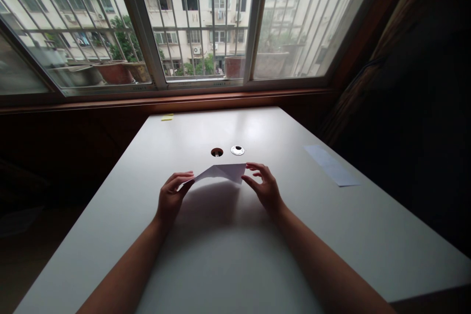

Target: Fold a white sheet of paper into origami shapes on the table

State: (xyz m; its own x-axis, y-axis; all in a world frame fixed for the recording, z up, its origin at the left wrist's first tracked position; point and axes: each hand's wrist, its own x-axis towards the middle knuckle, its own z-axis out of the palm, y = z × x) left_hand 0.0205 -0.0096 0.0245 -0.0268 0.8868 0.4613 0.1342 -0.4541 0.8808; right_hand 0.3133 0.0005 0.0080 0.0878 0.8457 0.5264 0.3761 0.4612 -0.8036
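Observation:
A folded sheet of white paper (224, 171) is held up between my two hands, above the middle of the table. My left hand (172, 194) pinches its left corner between thumb and fingers. At the other end, my right hand (265, 187) has thumb and fingertips on the right edge. The paper bends upward in the middle along a crease, and its shadow falls on the tabletop below. The underside of the fold is partly hidden from me.
The white table (221, 265) reaches to the window sill (228, 100). Behind the paper are a round hole (217, 152) and a silvery ring-shaped cover (237, 150). A paper strip (331, 166) lies near the right edge, yellow slips (167, 117) at the far left corner. A curtain (368, 64) hangs right.

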